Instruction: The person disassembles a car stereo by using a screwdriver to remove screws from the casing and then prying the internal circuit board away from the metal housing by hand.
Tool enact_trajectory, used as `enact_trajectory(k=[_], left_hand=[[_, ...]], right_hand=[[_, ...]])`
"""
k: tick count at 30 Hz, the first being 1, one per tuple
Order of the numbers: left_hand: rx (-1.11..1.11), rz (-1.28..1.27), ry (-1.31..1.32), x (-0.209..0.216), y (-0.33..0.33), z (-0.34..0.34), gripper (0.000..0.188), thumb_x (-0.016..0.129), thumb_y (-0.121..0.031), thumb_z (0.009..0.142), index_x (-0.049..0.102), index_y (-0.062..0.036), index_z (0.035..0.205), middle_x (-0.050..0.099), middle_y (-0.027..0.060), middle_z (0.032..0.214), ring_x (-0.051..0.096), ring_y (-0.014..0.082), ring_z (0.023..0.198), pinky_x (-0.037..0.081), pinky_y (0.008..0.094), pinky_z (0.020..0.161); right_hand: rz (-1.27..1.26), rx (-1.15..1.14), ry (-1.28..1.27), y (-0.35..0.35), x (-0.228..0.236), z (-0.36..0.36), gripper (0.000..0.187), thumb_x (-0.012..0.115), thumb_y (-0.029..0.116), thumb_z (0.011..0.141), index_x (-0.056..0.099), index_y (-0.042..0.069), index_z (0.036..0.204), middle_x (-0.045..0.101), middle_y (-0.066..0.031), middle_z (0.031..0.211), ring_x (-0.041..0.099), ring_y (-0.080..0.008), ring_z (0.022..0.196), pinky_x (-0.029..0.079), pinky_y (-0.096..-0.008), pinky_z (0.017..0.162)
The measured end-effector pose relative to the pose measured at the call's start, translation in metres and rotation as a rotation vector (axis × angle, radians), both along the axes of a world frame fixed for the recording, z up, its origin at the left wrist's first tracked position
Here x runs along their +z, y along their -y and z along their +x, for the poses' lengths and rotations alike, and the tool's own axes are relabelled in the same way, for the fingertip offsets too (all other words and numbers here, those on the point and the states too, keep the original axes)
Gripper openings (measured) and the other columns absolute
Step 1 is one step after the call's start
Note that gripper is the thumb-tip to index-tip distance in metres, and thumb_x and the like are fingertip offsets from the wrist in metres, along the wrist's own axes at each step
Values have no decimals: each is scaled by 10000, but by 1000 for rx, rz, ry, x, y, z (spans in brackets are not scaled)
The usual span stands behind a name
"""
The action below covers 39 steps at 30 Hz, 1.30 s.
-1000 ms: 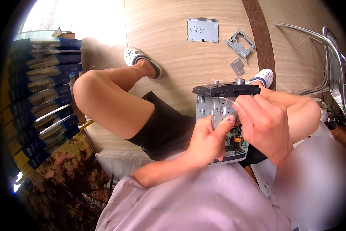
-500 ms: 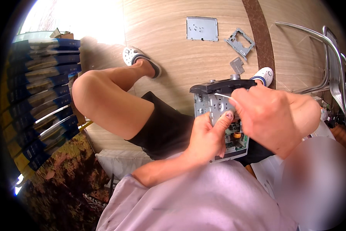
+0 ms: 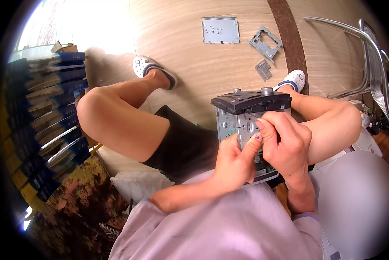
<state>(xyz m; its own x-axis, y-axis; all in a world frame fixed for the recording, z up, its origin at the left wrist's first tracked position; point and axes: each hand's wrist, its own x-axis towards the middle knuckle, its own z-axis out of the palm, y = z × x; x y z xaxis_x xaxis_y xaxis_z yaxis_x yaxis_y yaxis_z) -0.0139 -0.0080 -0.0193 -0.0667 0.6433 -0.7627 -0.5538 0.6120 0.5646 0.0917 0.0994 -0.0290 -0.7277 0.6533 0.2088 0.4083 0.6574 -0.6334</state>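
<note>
A car stereo [image 3: 251,100] with a black, knobbed front panel and an opened metal case rests between my thighs, its panel facing away from me. My left hand [image 3: 234,162] is closed round the near part of the case, thumb pressed on the inner metal plate [image 3: 247,126]. Part of a green circuit board shows beneath the hands. Close beside that thumb, my right hand [image 3: 287,141] pinches a thin metal tool [image 3: 252,116]. Its slim shaft reaches toward the back of the front panel; the tip is hard to make out and its handle is hidden in the fingers.
On the floor ahead lie a flat metal cover [image 3: 220,31] with several screws on it, a metal bracket frame [image 3: 266,44] and a small grey plate [image 3: 263,70]. Stacked blue boxes [image 3: 69,89] stand at the left. A chrome-framed chair [image 3: 346,27] is at the right.
My right hand has turned and drawn back toward me, its forearm now coming from below. The tool's shaft has shifted with it. My left hand stays on the car stereo.
</note>
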Motion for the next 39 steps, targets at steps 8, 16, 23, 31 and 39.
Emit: enact_trajectory(k=[8, 16, 23, 31, 39], left_hand=[[248, 97, 124, -12, 13, 21, 296, 563, -288, 1076, 604, -22, 955, 582, 20, 609, 525, 99, 397, 396, 277, 337], [217, 96, 68, -3, 13, 14, 322, 572, -321, 1070, 600, -18, 965, 593, 28, 613, 522, 99, 394, 396, 274, 343], [224, 71, 50, 1, 7, 9, 326, 569, -321, 1071, 600, -17, 959, 605, 33, 620, 525, 100, 394, 398, 273, 342], [16, 26, -53, 13, -4, -5, 314, 569, -298, 1072, 602, -12, 946, 608, 33, 622, 526, 99, 395, 400, 274, 338], [-181, -14, -190, 26, -13, -19, 300, 571, -272, 1072, 603, -5, 937, 612, 33, 624, 531, 102, 397, 407, 274, 337]], right_hand=[[135, 186, 103, -28, 21, -4, 267, 763, 110, 856, 554, 79, 692, 481, -65, 589, 521, -256, 506, 431, -370, 477], [170, 320, 160, -45, 28, -11, 303, 780, 132, 819, 542, 89, 636, 487, -73, 568, 517, -266, 514, 411, -375, 511], [74, 330, 202, -53, 27, -18, 294, 767, 147, 827, 557, 73, 635, 546, -76, 589, 575, -263, 536, 448, -379, 513], [-16, 376, 167, -64, 27, -21, 205, 781, 60, 812, 621, 22, 690, 554, -112, 602, 557, -291, 508, 417, -387, 475], [-52, 446, 195, -76, 31, -26, 240, 781, 86, 805, 609, 15, 653, 537, -132, 568, 560, -294, 516, 407, -388, 485]])
